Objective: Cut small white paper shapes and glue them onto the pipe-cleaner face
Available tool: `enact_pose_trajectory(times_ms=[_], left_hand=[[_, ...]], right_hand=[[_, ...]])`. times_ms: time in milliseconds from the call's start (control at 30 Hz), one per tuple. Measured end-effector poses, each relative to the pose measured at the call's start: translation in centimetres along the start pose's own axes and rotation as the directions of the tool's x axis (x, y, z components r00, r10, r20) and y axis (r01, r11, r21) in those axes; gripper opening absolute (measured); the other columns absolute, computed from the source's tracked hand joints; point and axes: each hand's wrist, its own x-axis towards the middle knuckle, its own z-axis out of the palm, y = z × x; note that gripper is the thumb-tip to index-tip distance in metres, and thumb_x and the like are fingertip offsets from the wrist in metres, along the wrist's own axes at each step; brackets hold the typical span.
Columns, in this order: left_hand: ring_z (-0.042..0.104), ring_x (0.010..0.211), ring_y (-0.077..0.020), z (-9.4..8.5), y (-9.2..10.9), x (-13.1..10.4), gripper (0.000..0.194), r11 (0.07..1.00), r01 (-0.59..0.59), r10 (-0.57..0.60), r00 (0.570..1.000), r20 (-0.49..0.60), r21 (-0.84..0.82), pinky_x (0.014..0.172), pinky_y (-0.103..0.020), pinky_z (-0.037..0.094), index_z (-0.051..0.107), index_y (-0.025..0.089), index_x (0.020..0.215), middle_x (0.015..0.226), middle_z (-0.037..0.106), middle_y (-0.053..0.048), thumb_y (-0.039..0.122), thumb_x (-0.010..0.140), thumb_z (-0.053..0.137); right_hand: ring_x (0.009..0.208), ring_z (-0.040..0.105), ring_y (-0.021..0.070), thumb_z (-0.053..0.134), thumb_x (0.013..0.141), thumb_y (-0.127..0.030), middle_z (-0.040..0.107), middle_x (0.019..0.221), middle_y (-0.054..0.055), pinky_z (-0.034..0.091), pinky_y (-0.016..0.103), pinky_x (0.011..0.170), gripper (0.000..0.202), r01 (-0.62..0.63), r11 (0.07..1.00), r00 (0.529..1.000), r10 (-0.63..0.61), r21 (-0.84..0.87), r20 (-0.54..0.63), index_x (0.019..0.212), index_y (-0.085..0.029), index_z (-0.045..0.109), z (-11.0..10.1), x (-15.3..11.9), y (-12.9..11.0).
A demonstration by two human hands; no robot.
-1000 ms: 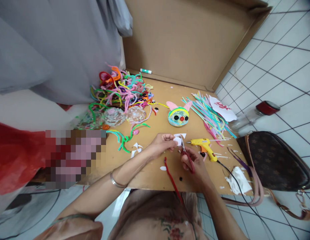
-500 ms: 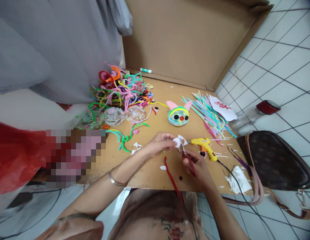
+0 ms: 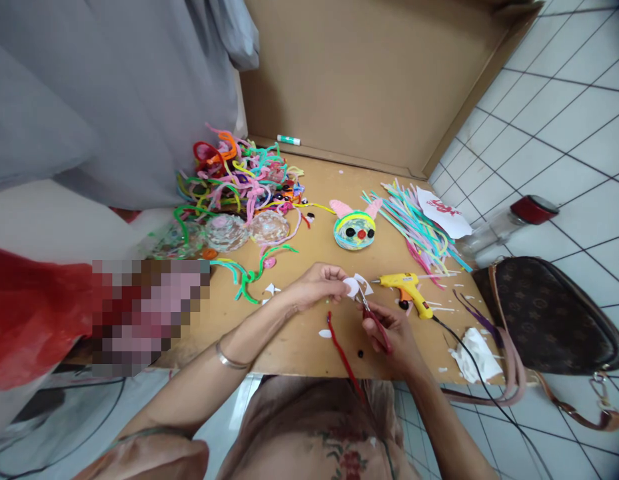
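Observation:
Between the fingers of my left hand (image 3: 322,285) is a small piece of white paper (image 3: 351,287) with a rounded edge. My right hand (image 3: 392,331) grips red-handled scissors (image 3: 374,325), their blades at the paper's right edge. A cut strip of the paper hangs beyond the blades. Below my hands lie a red pipe cleaner (image 3: 343,355), a small white leaf-shaped scrap (image 3: 325,333) and a black bead (image 3: 360,354). Farther back sits a round yarn-wound animal face (image 3: 354,231) with pink ears, black eyes and a red nose.
A yellow glue gun (image 3: 406,291) with a black cord lies right of my hands. Pipe cleaners (image 3: 419,227) spread at the back right; a tangled heap (image 3: 244,173) is at the left. A brown handbag (image 3: 549,320), a bottle (image 3: 519,217) and crumpled tissue (image 3: 475,357) line the right side.
The cut strip of white paper has shifted slightly around the scissor blades. Both hands stay almost in place, and the whole view has moved a little.

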Motion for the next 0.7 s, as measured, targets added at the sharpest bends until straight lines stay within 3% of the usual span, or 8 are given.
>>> enact_pose_trajectory(times_ms=[167,267,400,533,700], left_hand=[[0.049,0.047,-0.0055,-0.5,0.7,-0.3,0.019,0.999,0.016,-0.017,0.999,0.031,0.03,0.049,-0.019,0.039,0.065,0.01,0.068,0.058,0.061,0.0,0.022,0.056,0.072],[0.047,0.045,-0.0049,-1.0,1.2,-0.4,0.016,0.999,-0.039,0.039,0.999,-0.022,-0.013,0.047,-0.018,0.037,0.064,0.01,0.066,0.054,0.058,0.002,0.021,0.057,0.07],[0.048,0.045,-0.0045,-1.5,1.6,-0.3,0.013,0.997,-0.064,0.06,0.993,-0.107,-0.038,0.045,-0.017,0.035,0.062,0.01,0.065,0.054,0.058,0.002,0.019,0.057,0.069],[0.048,0.044,-0.0044,-1.6,1.4,0.0,0.014,0.997,-0.065,0.059,0.987,-0.147,-0.033,0.045,-0.017,0.036,0.06,0.011,0.063,0.053,0.057,0.002,0.019,0.058,0.069],[0.047,0.044,-0.0041,-1.7,1.2,0.2,0.015,0.997,-0.068,0.064,0.988,-0.144,-0.026,0.047,-0.018,0.037,0.06,0.011,0.064,0.054,0.057,0.002,0.021,0.059,0.069]], right_hand=[[0.038,0.032,0.0036,0.074,0.063,-0.052,0.045,0.058,-0.006,0.029,0.018,0.032,0.048,-0.016,0.997,1.0,0.015,-0.072,-0.003,0.094,-0.016,0.068,-0.7,-0.3,0.0],[0.048,0.047,0.0094,0.075,0.063,-0.046,0.056,0.063,-0.001,0.042,0.022,0.043,0.046,0.067,0.967,0.996,-0.079,-0.244,-0.04,0.097,-0.016,0.068,-1.8,-0.6,-0.3],[0.072,0.063,0.0196,0.073,0.064,-0.041,0.068,0.081,0.006,0.052,0.032,0.067,0.041,0.128,0.837,0.982,-0.18,-0.532,-0.047,0.097,-0.017,0.069,-3.3,-1.1,-0.9],[0.079,0.066,0.0216,0.068,0.069,-0.041,0.072,0.092,0.008,0.053,0.033,0.071,0.045,0.15,0.803,0.987,-0.09,-0.576,0.131,0.107,-0.017,0.066,-3.9,-1.4,-1.3],[0.088,0.065,0.0239,0.065,0.075,-0.036,0.07,0.103,0.01,0.05,0.037,0.079,0.041,0.223,0.596,0.969,-0.221,-0.771,0.11,0.112,-0.017,0.064,-3.8,-1.0,-1.5]])
